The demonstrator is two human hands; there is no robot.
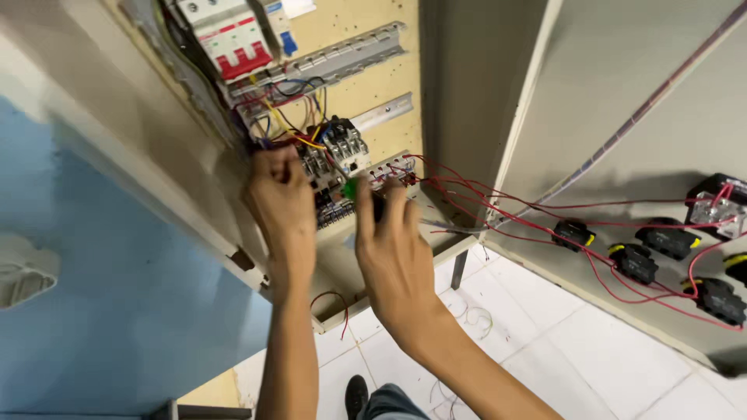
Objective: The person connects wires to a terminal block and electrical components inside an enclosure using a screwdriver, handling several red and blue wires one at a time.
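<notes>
In the head view, the right hand (393, 249) is curled around a green-handled screwdriver (352, 187), whose tip points at the contactor (336, 152) inside the open electrical cabinet (459, 85). The left hand (280, 198), just left of the contactor, pinches the wires (292, 136) with fingers closed. Above the contactor sits a red-and-white breaker (237, 39); to its right, red leads (498, 206) run to the door.

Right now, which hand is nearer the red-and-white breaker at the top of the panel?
Left. The left hand is just below the red-and-white breaker; the right hand sits lower and farther right, gripping a green-tipped tool.
</notes>
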